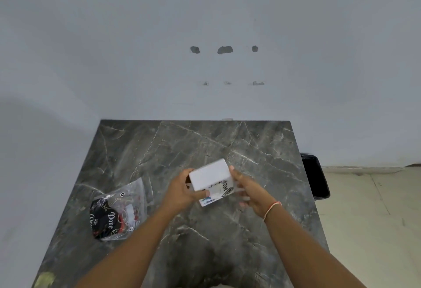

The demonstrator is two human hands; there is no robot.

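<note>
A small white box [210,179] with dark print on its near face hangs tilted above the middle of the grey marble table [159,146]. My left hand [182,190] grips its left side, thumb across the printed face. My right hand [247,188] holds the right side, fingers curled behind the box. A thin cord bracelet circles my right wrist.
A clear plastic pouch [118,210] with black printed contents and red bits lies on the table to the left. A black bin [315,177] stands on the tiled floor by the table's right edge. The far table edge meets a pale wall with several patched holes.
</note>
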